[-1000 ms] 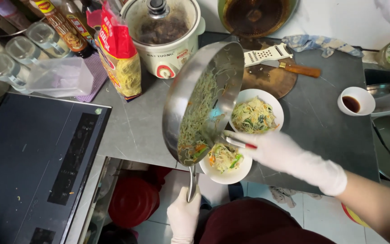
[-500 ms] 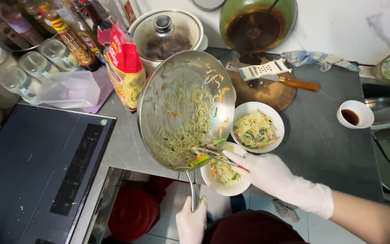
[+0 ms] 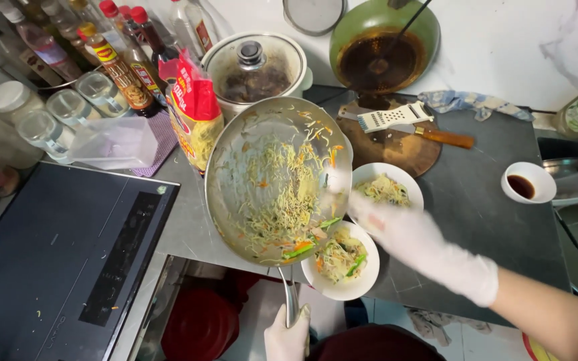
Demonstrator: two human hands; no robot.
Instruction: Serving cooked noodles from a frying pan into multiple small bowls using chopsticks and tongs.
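now, going left to right: one dark cooktop [image 3: 55,261] sits at the left of the grey counter [image 3: 483,207]. one steel pan [image 3: 277,180], tilted with its inside facing up, holds thin noodles with orange and green bits. the gloved left hand [image 3: 287,334] is wrapped around the pan handle. two white bowls of noodles follow: the near bowl [image 3: 342,261] under the pan's rim, the far bowl [image 3: 388,189] just beyond. the gloved right hand [image 3: 396,230] is blurred over them; its grip cannot be told.
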